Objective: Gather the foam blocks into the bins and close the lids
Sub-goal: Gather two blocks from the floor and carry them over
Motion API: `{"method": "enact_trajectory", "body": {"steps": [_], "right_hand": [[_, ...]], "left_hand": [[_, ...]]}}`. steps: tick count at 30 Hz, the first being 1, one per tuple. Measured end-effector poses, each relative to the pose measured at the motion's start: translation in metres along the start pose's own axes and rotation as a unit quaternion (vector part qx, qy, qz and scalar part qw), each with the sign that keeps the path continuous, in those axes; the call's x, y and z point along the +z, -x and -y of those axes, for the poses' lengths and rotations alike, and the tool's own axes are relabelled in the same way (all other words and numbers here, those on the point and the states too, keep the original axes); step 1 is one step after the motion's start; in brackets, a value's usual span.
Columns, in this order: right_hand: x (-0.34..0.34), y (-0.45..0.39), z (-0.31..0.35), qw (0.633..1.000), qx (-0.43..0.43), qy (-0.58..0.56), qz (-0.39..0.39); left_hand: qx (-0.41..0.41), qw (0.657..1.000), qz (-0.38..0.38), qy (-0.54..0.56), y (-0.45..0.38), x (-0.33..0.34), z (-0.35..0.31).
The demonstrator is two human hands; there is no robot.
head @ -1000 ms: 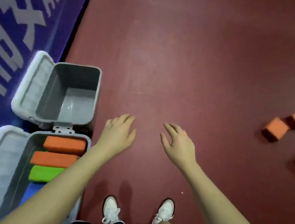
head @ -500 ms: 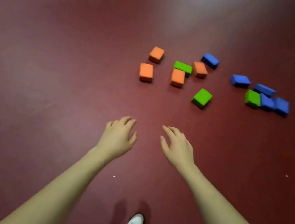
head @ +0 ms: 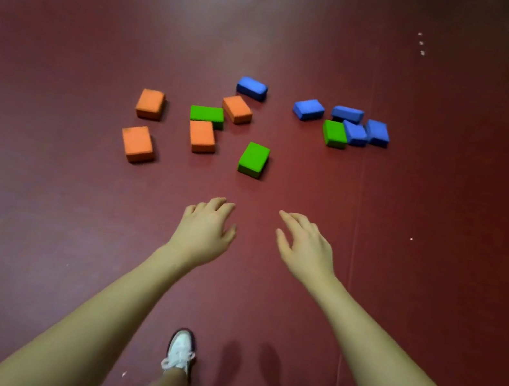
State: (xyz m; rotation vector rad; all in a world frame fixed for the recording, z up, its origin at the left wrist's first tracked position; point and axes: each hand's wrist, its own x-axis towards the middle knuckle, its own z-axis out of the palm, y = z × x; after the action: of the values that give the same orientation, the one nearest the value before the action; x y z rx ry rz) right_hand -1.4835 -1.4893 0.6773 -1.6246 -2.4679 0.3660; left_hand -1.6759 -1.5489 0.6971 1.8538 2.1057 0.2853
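Head view: looking down at a dark red floor (head: pixel 37 222), with both bare arms reaching forward and one white shoe (head: pixel 181 351) showing at the bottom. Left hand (head: pixel 205 232) hovering palm down, fingers spread and relaxed, holding nothing. Right hand (head: pixel 306 248) hovering the same way, fingers loosely extended, also holding nothing. Neither hand touching any block.

Foam blocks lying scattered on the floor ahead of the hands, well apart from them. On the left, four orange blocks: near-left orange block (head: pixel 137 143), far-left orange block (head: pixel 150 103), middle orange block (head: pixel 202 136), and tilted orange block (head: pixel 237 109). Middle orange block appearing to touch a flat green block (head: pixel 207 114). Nearest to the hands, a lone green block (head: pixel 254 159). Farther back, a single blue block (head: pixel 252 88). On the right, a tight cluster: second blue block (head: pixel 308 109), three more blue blocks (head: pixel 356 127) crowded together, and a green block in the cluster (head: pixel 335 134) pressed against them. Bins and lids not showing in this view at all.

Judging the step: approaching the pile for a pickup, much of the gathering apparently not yet done.

Possible trouble from here: trying to scoop too many at once and dropping some, since foam is light and bouncy and rolling away easily. Squeezing too softly letting stacked blocks slip sideways. Stepping on a stray block while walking forward. Leaving the far blue one behind unnoticed.
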Motion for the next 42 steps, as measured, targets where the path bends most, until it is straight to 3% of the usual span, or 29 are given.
{"method": "enact_trajectory", "body": {"steps": [8, 25, 42], "right_hand": [[-0.016, -0.132, -0.056, 0.999, 0.034, 0.019, -0.007], [-0.037, -0.456, -0.148, 0.998, 0.058, 0.007, 0.01], [-0.091, -0.752, -0.349, 0.998, 0.062, 0.0, 0.007]], "left_hand": [[0.037, 0.999, 0.004, -0.01, -0.163, -0.005, -0.01], [0.021, 1.0, 0.017, -0.014, -0.506, -0.033, -0.013], [0.055, 0.998, 0.03, -0.02, -0.854, -0.024, -0.141]]}}
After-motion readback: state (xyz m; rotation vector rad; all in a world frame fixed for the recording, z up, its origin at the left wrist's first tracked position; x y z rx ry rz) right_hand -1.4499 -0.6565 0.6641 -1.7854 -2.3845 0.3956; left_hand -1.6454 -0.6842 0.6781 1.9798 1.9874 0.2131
